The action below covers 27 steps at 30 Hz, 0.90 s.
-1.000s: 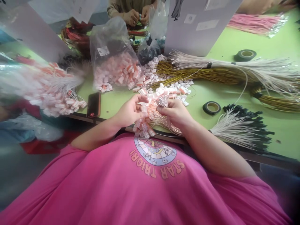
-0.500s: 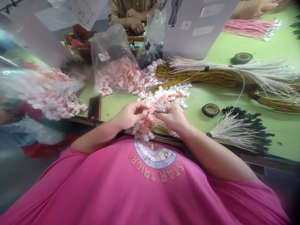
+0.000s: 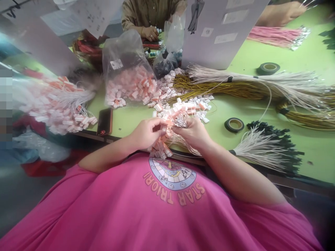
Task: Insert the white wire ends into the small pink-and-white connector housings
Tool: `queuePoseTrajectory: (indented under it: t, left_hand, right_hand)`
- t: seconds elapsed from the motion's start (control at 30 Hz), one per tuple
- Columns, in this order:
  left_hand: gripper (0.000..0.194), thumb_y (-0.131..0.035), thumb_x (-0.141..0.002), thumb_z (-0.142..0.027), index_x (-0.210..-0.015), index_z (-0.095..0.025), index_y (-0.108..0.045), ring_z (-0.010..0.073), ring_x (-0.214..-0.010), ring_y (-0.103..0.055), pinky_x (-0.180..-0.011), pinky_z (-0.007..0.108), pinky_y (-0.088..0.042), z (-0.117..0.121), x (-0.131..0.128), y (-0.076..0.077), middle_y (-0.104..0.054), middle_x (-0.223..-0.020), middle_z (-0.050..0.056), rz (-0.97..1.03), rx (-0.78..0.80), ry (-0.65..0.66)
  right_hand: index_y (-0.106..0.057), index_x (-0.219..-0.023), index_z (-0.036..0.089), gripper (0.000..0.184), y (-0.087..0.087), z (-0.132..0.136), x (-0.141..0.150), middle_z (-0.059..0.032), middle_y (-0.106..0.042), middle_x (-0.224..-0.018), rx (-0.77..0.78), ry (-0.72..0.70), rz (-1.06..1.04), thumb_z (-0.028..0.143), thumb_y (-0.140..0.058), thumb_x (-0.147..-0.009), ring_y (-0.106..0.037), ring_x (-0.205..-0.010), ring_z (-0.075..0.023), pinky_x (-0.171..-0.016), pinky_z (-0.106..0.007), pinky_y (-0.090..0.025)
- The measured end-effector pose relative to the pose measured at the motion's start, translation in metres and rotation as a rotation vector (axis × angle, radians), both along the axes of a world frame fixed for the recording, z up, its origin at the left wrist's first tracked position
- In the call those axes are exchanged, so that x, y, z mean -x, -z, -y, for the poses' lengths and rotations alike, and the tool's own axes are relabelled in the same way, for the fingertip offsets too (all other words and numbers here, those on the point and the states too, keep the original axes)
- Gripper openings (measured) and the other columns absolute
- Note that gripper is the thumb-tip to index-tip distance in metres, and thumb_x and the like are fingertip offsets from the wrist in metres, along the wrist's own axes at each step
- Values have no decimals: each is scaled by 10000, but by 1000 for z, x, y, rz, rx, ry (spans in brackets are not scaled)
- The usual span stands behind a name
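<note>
My right hand (image 3: 195, 134) is closed around a bundle of thin white wires (image 3: 180, 120) whose bare metal tips fan out past the thumb. Close beside it, the fingertips of my left hand (image 3: 151, 132) are pinched together at the wire tips; whatever they hold is too small to make out. Below the hands hang several white and orange connector housings (image 3: 160, 149) at the table's front edge. Behind them spreads a loose pile of white and orange connector housings (image 3: 201, 104), partly hidden by my fingers.
A clear bag of housings (image 3: 131, 83) and a phone (image 3: 104, 121) stand left. Rolls of black tape (image 3: 234, 124), white-and-yellow wire bundles (image 3: 251, 82) and a bundle with black connectors (image 3: 269, 146) lie right. Across the table is a person's hand (image 3: 150, 33); another (image 3: 284, 13) is at upper right.
My left hand's fingers have drawn together from a looser pose with a white housing visible at their tips. My right hand keeps the wires. The co-worker's hands opposite have shifted.
</note>
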<state>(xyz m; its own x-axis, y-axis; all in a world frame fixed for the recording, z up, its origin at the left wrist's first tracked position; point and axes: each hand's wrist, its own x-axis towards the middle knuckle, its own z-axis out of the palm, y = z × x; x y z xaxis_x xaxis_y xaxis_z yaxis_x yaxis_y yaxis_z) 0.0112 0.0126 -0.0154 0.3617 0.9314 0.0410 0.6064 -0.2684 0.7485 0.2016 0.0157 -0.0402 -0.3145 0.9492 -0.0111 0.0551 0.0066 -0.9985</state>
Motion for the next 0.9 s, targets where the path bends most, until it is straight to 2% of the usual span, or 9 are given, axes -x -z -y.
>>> queuePoseTrajectory:
  t: [0.1, 0.27, 0.5, 0.6, 0.73, 0.9]
  left_hand:
    - [223, -638, -759, -196, -977, -162, -671, 131, -784, -623, -748, 273, -496, -1, 0, -1, -688, -909, 45, 38, 22, -18]
    - [195, -636, -750, -208, -929, -146, -683, 118, -711, -617, -678, 248, -502, -1, -3, -2, -688, -845, 43, 100, 130, 12]
    - [254, -647, -732, -217, -966, -125, -680, 130, -713, -619, -692, 271, -506, -3, -7, -3, -688, -862, 65, 141, 231, -14]
    - [232, -639, -736, -200, -951, -127, -685, 129, -734, -616, -714, 271, -503, -3, -7, -3, -685, -900, 68, 135, 199, 13]
    - [170, -628, -738, -177, -888, -140, -700, 121, -710, -595, -674, 255, -484, -1, -8, -4, -667, -814, 41, 53, 122, 67]
    - [195, -635, -735, -191, -910, -126, -693, 115, -693, -584, -676, 260, -487, -2, -8, -7, -658, -828, 55, 142, 158, 34]
  right_hand:
    - [-638, -616, 175, 112, 0, 1, 0, 19, -627, -604, 21, -33, -13, 202, -624, -724, -545, -562, -96, -570, -258, -429]
    - [-663, -656, 177, 100, 4, 0, 0, 3, -665, -666, 14, -37, -71, 237, -643, -733, -584, -616, -111, -626, -272, -466]
    - [-574, -606, 162, 159, 4, 3, 3, 30, -557, -583, -60, 30, -1, 255, -623, -726, -483, -560, -85, -548, -245, -404]
    - [-562, -610, 157, 162, 3, 3, 4, 31, -534, -584, -90, 20, 43, 261, -606, -727, -466, -562, -83, -547, -240, -395]
    - [-549, -607, 153, 180, 1, 4, 3, 34, -492, -568, -121, 9, 156, 281, -595, -725, -440, -549, -81, -519, -233, -366]
    - [-460, -547, 173, 230, -3, 7, 4, 43, -424, -533, -128, 30, 162, 264, -573, -726, -386, -524, -72, -477, -225, -318]
